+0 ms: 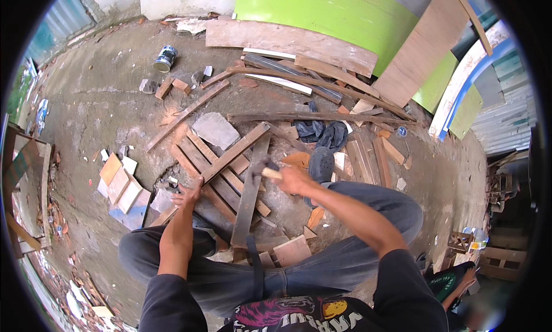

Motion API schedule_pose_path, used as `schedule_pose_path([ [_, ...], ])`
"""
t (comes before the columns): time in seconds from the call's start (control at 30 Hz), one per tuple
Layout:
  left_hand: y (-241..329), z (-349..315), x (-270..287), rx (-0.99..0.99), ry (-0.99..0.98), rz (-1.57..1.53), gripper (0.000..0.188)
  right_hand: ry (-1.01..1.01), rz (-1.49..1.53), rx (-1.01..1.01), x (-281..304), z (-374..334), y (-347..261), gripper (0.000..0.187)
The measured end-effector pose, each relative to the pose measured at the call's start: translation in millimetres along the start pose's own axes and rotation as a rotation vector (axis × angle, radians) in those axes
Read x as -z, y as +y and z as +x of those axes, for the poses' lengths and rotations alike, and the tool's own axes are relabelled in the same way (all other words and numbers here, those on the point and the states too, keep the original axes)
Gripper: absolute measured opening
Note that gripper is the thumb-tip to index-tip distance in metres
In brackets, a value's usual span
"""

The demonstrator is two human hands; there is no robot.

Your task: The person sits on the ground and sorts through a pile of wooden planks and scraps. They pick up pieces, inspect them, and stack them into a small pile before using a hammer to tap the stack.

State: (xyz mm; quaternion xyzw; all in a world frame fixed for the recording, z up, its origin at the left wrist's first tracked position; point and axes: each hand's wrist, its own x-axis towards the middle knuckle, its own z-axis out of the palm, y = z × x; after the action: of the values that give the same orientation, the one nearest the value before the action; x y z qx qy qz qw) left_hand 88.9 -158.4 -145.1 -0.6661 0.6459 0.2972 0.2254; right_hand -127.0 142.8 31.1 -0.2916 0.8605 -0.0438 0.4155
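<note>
My right hand [294, 181] is closed round the pale wooden handle of a hammer [271, 173]; its dark head is blurred, over a wide dark plank [250, 191]. My left hand [188, 194] grips the lower left end of a wooden batten [236, 152], its fingers partly spread beside the end. The batten slants up to the right, and its far end meets the top of the wide plank. Beneath them lie several narrow wooden slats [198, 154], set at a slant. My bent legs frame the wood on both sides.
A grey stone slab [215, 131] lies beyond the slats. Black plastic [322, 133] and long timbers [310, 117] are further off. Board offcuts [122, 185] lie at left, near a paint can [165, 59]. Green panels [322, 16] lean at the back. Another person's arm [460, 286] shows at lower right.
</note>
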Motion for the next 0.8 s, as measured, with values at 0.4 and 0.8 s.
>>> schedule_pose_path([
  [0.4, -21, 8, 8, -0.098, -0.147, 0.051, 0.126, 0.152, 0.068, 0.141, -45, 94, -38, 0.046],
  [0.8, -12, 8, 14, -0.093, -0.159, 0.060, 0.126, 0.294, 0.111, 0.063, -62, 94, -2, 0.044],
])
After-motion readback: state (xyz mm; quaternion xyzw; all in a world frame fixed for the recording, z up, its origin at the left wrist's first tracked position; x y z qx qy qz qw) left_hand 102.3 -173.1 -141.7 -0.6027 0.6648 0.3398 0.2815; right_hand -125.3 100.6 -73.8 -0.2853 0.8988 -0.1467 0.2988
